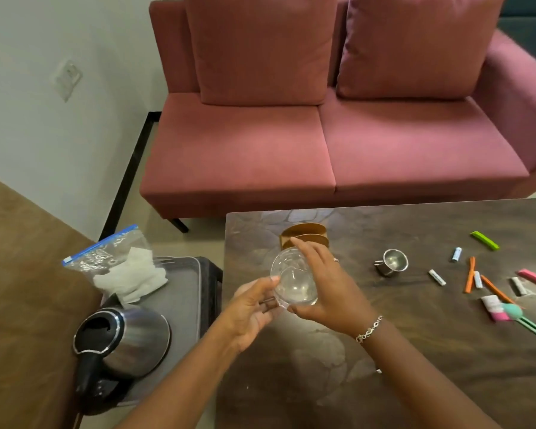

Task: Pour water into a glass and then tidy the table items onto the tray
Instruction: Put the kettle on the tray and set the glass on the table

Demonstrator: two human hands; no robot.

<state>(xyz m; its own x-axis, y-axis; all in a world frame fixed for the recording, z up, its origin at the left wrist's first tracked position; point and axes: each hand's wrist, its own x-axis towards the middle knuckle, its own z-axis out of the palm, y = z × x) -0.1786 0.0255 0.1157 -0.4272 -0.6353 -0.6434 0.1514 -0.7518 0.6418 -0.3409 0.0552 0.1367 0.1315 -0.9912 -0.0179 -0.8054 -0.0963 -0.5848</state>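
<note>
Clear glass (pixel 294 278), mouth tilted toward the camera, held over the desk (pixel 415 351) near its left edge. Left hand (pixel 254 308) holds the near side, thumb at the rim; right hand (pixel 325 289) curls round the far wall. Both grips hold the glass. It is likely light, smooth and breakable, and best grasped round the wall. Kettle (pixel 121 339) stands on the tray (pixel 183 292).

glass (pixel 294 278): clear, tilted, above table (pixel 415 351) | kettle (pixel 127 339): steel, upright on grey tray (pixel 183 292)
</note>
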